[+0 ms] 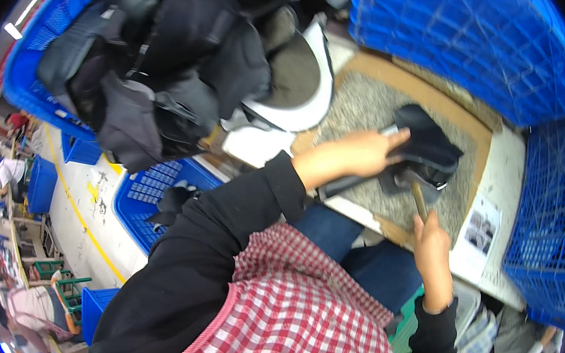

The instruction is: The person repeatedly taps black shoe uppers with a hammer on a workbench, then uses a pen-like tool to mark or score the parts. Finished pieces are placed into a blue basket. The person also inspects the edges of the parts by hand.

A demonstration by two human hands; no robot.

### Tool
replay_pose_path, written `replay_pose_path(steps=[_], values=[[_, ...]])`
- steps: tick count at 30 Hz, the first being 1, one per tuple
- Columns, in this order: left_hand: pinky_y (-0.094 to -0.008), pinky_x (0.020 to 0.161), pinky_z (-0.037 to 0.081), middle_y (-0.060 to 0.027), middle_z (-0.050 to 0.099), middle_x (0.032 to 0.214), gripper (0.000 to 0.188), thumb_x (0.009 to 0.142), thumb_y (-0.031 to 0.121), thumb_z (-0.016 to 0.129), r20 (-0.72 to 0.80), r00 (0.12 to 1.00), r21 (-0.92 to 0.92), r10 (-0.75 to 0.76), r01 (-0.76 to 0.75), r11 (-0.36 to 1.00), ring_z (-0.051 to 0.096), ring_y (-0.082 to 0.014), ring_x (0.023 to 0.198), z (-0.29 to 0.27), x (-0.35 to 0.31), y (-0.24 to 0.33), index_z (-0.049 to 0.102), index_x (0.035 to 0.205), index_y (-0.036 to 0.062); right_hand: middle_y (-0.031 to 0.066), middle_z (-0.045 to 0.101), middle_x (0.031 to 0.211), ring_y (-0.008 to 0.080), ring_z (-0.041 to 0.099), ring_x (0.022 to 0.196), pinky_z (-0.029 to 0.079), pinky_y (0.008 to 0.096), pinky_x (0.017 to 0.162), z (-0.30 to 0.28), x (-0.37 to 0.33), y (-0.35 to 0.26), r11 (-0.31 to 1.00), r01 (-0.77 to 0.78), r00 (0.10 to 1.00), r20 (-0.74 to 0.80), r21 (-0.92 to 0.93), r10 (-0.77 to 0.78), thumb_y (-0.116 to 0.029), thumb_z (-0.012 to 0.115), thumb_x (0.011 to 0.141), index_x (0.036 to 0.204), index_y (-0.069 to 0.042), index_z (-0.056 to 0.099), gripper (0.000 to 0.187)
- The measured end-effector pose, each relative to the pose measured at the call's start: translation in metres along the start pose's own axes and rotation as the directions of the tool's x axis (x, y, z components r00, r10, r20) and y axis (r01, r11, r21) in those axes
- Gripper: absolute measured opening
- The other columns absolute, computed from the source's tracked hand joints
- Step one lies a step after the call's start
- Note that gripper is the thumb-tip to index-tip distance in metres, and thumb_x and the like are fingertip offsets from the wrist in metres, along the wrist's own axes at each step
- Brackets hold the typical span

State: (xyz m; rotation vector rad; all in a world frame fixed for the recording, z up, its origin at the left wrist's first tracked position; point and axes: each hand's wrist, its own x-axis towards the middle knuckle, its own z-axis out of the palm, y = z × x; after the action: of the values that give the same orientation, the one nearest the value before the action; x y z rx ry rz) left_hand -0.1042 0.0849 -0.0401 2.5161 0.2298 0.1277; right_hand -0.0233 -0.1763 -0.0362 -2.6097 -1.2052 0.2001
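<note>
On a grey, fibrous work pad [357, 103] lies a black shoe upper [423, 134], made of soft, sheet-like material. My left hand [366, 154] reaches in from the left and grips its near-left edge, with fingers on top and the thumb lower down. In my right hand [431, 240] is a hammer [420, 200], held by its wooden handle. The blurred hammer head meets the near part of the upper; whether it touches cannot be made out. A dark flat bar [342, 185] sits partly under my left wrist.
A large blue basket [28, 79] heaped with dark uppers [192, 34] stands at the upper left. Tall blue crates [466, 26] wall the right side. A printed sheet [479, 228] lies on the table's right. Below left stands another blue basket [134, 209]; people work farther off.
</note>
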Motion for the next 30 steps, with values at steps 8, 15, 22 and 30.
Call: replay_pose_path(steps=[8, 15, 22, 30], values=[[-0.0545, 0.125, 0.025, -0.0005, 0.068, 0.126, 0.017, 0.08, 0.029, 0.073, 0.286, 0.67, 0.795, 0.685, -0.565, 0.221, 0.047, -0.0269, 0.14, -0.136, 0.035, 0.077, 0.081, 0.094, 0.0227, 0.0288, 0.059, 0.069, 0.0511, 0.062, 0.067, 0.044, 0.0522, 0.055, -0.055, -0.055, -0.022, 0.969, 0.086, 0.988, -0.145, 0.233, -0.052, -0.019, 0.06, 0.104, 0.101, 0.002, 0.052, 0.023], [-0.0579, 0.111, 0.037, -0.0254, 0.045, 0.149, 0.092, 0.079, 0.06, 0.078, 0.095, 0.936, 0.272, 0.34, -0.353, 0.895, 0.044, -0.0439, 0.137, -0.069, 0.015, 0.077, 0.047, 0.153, 0.0138, 0.0315, 0.062, 0.073, 0.0522, 0.062, 0.071, 0.046, 0.0547, 0.06, -0.029, -0.05, -0.002, 0.98, -0.004, 0.988, -0.15, 0.198, 0.034, -0.022, 0.058, 0.105, 0.105, 0.004, 0.055, 0.026], [-0.0556, 0.127, 0.019, -0.0081, 0.032, 0.166, 0.1, 0.071, 0.019, 0.087, 0.012, 0.82, 0.283, 0.572, -0.551, 0.785, 0.024, -0.0326, 0.156, -0.021, -0.044, 0.009, 0.039, 0.158, 0.0223, 0.0277, 0.066, 0.07, 0.0481, 0.067, 0.069, 0.051, 0.0557, 0.059, 0.033, -0.052, 0.036, 0.997, 0.052, 0.98, -0.197, 0.052, -0.041, -0.029, 0.058, 0.104, 0.1, 0.004, 0.055, 0.033], [-0.0408, 0.104, 0.053, -0.0036, 0.07, 0.131, 0.038, 0.095, 0.013, 0.067, -0.078, 0.928, 0.117, 0.364, -0.354, 0.928, 0.065, -0.0298, 0.121, -0.025, 0.021, 0.003, 0.07, 0.131, 0.0251, 0.0261, 0.065, 0.067, 0.0484, 0.065, 0.066, 0.051, 0.0556, 0.058, 0.008, -0.039, 0.025, 0.998, 0.037, 0.994, -0.108, 0.052, -0.031, -0.031, 0.058, 0.105, 0.1, 0.002, 0.053, 0.033]])
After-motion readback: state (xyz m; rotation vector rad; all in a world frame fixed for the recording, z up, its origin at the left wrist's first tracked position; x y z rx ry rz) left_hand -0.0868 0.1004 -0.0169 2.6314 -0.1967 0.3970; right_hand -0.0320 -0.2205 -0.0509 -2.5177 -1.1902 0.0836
